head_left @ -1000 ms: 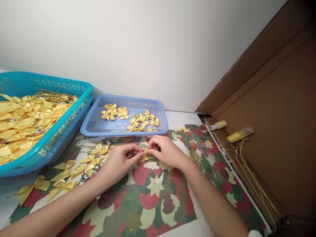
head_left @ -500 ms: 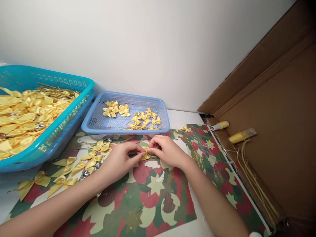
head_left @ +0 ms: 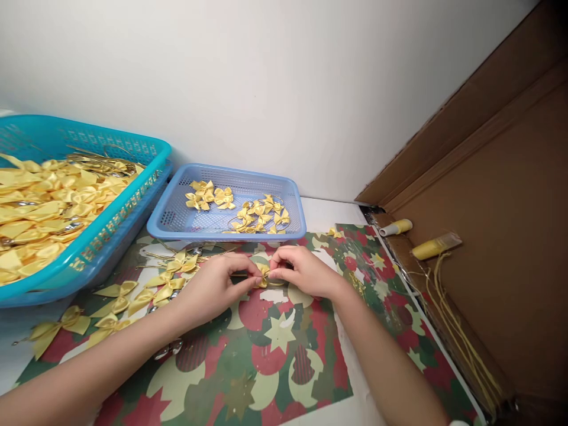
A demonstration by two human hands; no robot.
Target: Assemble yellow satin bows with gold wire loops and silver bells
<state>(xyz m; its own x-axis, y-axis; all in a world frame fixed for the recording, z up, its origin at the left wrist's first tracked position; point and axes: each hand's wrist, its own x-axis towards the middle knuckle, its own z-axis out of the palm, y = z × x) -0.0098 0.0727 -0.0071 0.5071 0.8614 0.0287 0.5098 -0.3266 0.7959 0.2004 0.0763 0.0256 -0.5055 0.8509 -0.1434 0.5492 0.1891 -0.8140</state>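
On the bench (head_left: 329, 214), the turquoise basket (head_left: 119, 219) is cut off by the left edge of the view. The smaller blue basket (head_left: 226, 238) stands beyond the hands. The left hand (head_left: 217, 284) pinches a yellow bow (head_left: 264, 282) between thumb and forefinger; the right hand (head_left: 304, 272) has its fingers nearly together at the other side, but their grip I cannot tell. The bow, partly covered, seems to lie lengthwise away from the person, while the thin golden cord (head_left: 277, 284) runs sideways.
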